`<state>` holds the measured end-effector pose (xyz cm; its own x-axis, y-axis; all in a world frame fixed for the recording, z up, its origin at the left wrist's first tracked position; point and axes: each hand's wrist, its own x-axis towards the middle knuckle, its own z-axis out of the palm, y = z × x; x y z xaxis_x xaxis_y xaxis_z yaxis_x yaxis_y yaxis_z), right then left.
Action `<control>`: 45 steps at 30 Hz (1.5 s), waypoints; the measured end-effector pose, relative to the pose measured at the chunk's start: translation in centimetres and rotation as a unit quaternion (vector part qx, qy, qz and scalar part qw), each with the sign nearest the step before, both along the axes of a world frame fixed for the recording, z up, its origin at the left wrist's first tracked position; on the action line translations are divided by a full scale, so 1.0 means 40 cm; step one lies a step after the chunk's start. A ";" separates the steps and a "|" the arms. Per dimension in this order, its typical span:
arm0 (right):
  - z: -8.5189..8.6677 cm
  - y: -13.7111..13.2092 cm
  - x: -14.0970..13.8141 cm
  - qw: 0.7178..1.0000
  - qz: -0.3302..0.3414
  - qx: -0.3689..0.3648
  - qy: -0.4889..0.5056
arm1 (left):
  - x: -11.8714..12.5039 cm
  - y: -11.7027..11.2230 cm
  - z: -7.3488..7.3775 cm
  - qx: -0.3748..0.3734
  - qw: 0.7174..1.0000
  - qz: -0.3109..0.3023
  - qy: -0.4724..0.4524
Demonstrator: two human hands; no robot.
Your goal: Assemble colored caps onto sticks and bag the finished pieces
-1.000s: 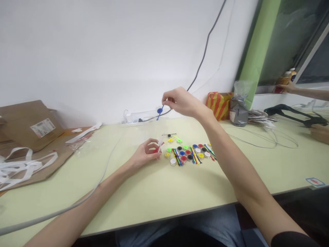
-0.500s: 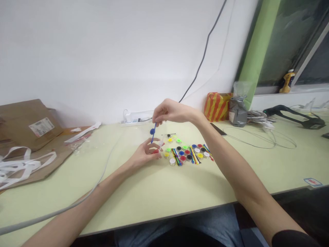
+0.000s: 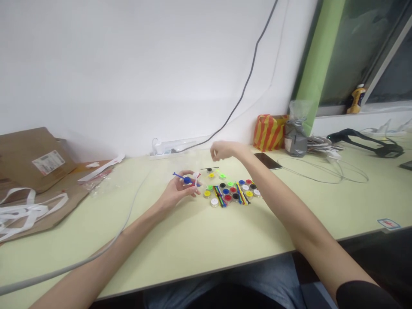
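Stick (image 3: 186,180): blue, with a round knob of the same blue
Caps (image 3: 228,198): red, blue, yellow, green, black and white, colours mixed across the cluster
Ties (image 3: 219,196): thin strips of blue, yellow, green, red and black, bunched side by side
Gift bag (image 3: 269,133): red and yellow diagonal stripes
Table (image 3: 322,210): pale yellow-green
Cardboard (image 3: 24,154): plain brown, with a white and red label
Straps (image 3: 19,211): white
Post (image 3: 317,56): bright green
Wall (image 3: 128,64): white
Cable (image 3: 247,86): dark grey

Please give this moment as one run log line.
left hand: holds blue plastic stick with round disc | right hand: raised, empty
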<state>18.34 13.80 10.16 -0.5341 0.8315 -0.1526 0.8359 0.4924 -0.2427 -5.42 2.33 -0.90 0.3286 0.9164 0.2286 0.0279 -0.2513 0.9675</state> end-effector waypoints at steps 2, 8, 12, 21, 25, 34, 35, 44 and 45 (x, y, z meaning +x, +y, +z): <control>-0.044 0.027 0.009 0.994 -0.032 -0.085 -0.066 | 0.000 -0.003 0.006 -0.003 1.000 -0.001 0.008; -0.135 0.067 0.040 0.967 -0.074 -0.201 -0.140 | 0.005 -0.014 0.019 -0.030 0.998 0.030 0.041; -0.144 0.090 0.060 0.972 -0.081 -0.183 -0.122 | 0.003 -0.009 0.014 -0.030 0.998 0.047 0.034; -0.016 0.069 0.115 0.998 -0.051 -0.020 0.016 | -0.002 0.000 -0.003 -0.003 0.999 0.046 0.006; 0.075 -0.012 0.121 0.977 0.008 0.127 0.170 | -0.002 0.003 -0.008 0.000 0.998 0.060 0.022; 0.153 -0.203 0.034 0.935 0.156 0.152 0.279 | 0.010 -0.005 0.003 -0.011 0.997 0.068 0.021; 0.152 -0.205 0.026 0.937 0.153 0.160 0.272 | 0.011 -0.008 0.006 -0.011 0.997 0.066 0.026; 0.136 -0.192 0.001 0.930 0.148 0.233 0.245 | 0.018 -0.020 0.013 -0.006 0.997 0.049 0.057; 0.135 -0.197 -0.002 0.931 0.162 0.214 0.248 | 0.018 -0.019 0.012 -0.005 0.997 0.050 0.055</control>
